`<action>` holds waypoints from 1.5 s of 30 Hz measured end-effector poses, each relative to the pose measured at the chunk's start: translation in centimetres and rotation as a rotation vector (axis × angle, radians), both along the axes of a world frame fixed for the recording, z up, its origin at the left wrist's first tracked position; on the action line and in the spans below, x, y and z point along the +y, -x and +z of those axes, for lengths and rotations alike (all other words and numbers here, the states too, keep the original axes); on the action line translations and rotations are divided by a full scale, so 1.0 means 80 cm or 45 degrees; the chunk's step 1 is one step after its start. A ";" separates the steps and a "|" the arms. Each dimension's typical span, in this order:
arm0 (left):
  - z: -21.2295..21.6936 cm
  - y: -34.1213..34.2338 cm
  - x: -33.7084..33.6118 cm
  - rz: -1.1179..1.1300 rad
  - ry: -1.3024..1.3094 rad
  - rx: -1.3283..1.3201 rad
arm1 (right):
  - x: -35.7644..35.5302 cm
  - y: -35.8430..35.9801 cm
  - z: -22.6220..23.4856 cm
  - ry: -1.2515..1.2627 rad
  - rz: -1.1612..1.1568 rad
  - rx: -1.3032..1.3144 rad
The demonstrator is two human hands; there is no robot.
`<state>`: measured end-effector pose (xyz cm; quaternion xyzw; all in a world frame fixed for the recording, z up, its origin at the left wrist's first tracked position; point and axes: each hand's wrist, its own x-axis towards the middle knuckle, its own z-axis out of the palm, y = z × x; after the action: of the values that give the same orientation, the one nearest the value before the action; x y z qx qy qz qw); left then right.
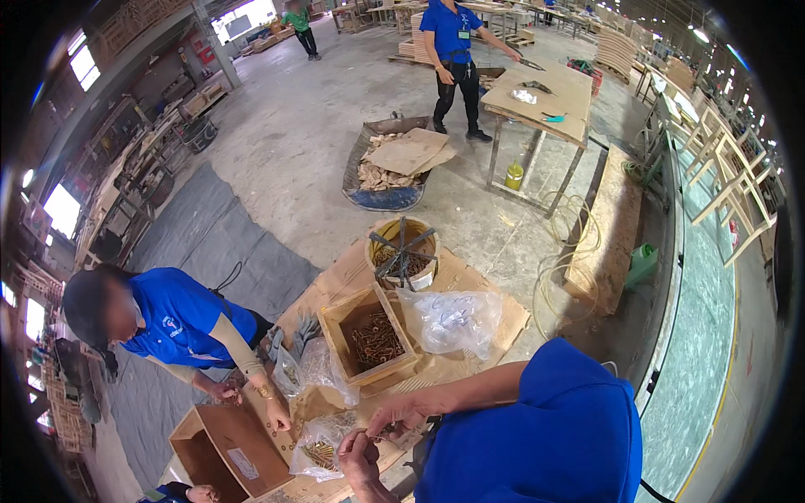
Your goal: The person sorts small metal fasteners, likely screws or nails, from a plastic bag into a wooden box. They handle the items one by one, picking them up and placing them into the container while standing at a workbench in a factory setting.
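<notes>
Both hands meet at about six o'clock in the head view: the right hand reaches in from the blue sleeve with its fingers pinched shut on a small dark screw, and the left hand curls just below it, fingertips closed on the same piece or one beside it; which, I cannot tell. Directly at nine o'clock from the hands lies a clear plastic bag of brass-coloured screws, its mouth open toward them. At twelve o'clock from the hands stands a square wooden box heaped with darker screws, with a round yellow bucket behind it and a crumpled clear bag at two o'clock. The likely slip, as I judge it: the pinch is light, so a screw could drop into the folds of the cardboard sheet and be lost, or the limp bag could sag and spill. At eight o'clock a co-worker's hand rests on an open brown carton with a pale rectangular label on its inner flap.
</notes>
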<state>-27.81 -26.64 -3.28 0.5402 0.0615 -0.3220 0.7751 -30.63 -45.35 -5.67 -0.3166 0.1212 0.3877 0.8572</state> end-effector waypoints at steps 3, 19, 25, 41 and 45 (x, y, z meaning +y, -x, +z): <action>0.003 0.000 0.002 0.093 -0.011 -0.191 | 0.000 -0.003 0.005 -0.015 0.089 -0.212; -0.034 -0.077 0.087 0.830 0.786 0.064 | -0.014 -0.039 -0.028 0.117 -0.124 0.055; -0.057 -0.057 0.179 0.979 -0.469 0.110 | 0.029 -0.030 -0.032 0.246 0.049 0.255; -0.107 -0.088 0.088 -0.202 -2.159 -0.855 | 0.014 -0.002 -0.050 0.118 -0.148 0.176; -0.137 -0.096 0.108 -0.096 -1.759 -1.382 | 0.007 0.007 -0.051 0.045 -0.157 0.129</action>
<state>-20.10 -17.99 -14.25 0.9687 -0.1523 0.0631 0.1859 -31.16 -44.82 -9.79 -0.3035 0.1905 0.3474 0.8665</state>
